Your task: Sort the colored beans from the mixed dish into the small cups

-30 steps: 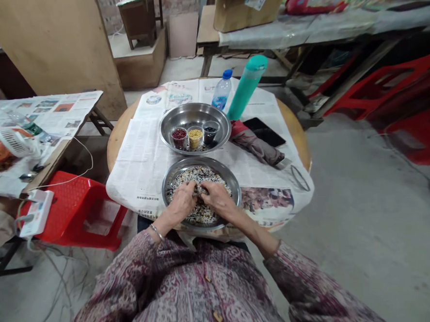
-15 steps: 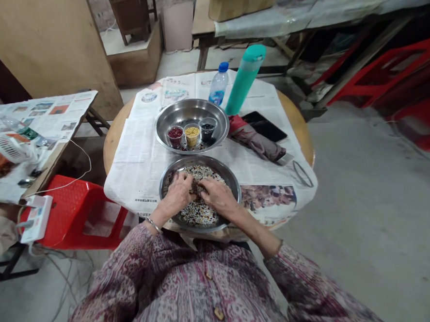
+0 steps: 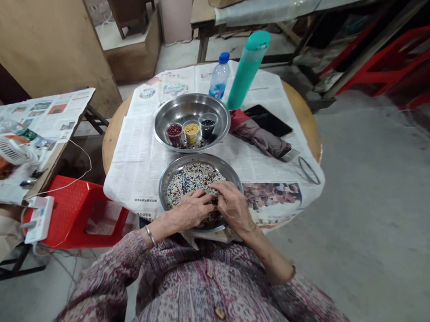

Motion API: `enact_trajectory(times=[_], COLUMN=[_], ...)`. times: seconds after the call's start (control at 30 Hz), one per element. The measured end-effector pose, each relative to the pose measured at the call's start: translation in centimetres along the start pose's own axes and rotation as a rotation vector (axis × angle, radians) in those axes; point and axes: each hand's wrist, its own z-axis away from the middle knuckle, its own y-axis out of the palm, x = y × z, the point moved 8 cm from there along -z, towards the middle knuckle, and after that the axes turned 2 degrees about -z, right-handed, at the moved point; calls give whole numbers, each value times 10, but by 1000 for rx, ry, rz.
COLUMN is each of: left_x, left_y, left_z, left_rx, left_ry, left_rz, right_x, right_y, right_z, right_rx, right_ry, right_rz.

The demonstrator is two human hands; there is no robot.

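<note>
Both the bare left hand [image 3: 194,210] and right hand [image 3: 234,206] point inward, fingertips close together; whether they grip anything, I cannot tell. Loose white, black and brown grains [image 3: 192,179] lie just beyond both in a round, silvery metal bowl [image 3: 200,158].

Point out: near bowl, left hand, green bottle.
Near bowl [image 3: 226,169]: head view, bare inner wall, far right side.
Left hand [image 3: 192,211]: head view, back of the hand.
Green bottle [image 3: 246,72]: head view, middle of the body, below the cap.
</note>
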Motion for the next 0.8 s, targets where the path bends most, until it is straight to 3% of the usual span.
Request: enact_trajectory(times=[0.1, 0.2, 0.3, 0.37, 0.43, 0.57, 0.67, 0.8], left_x=[18, 48, 70, 72, 62, 26, 14, 25], left_y=[-4, -14, -26, -32, -33, -18, -6, -3], left_z=[-16, -19, -3, 15, 31, 41, 26, -10], left_rx=[-62, -101, -127, -141, -119, 2, 17, -4], left_ry=[-37, -213, -410, -488, -482, -314, -238, -241], left_rz=[-103, -139, -143, -133, -98, 62, 143, 35], right_x=[0, 0, 0, 2, 6, 12, 13, 12], right_y=[-6, -10, -11, -10, -10, -13, -19, -20], right_z=[1, 3, 7, 10, 12, 14, 18, 24], right_rx=[-65, -93, -80, -73, -76, -148, -232, -250], right_ry=[42, 56, 52, 36, 11, -33, -39, -18], right_rz=[-2, -10, 9, 27, 43, 38, 12, 62])
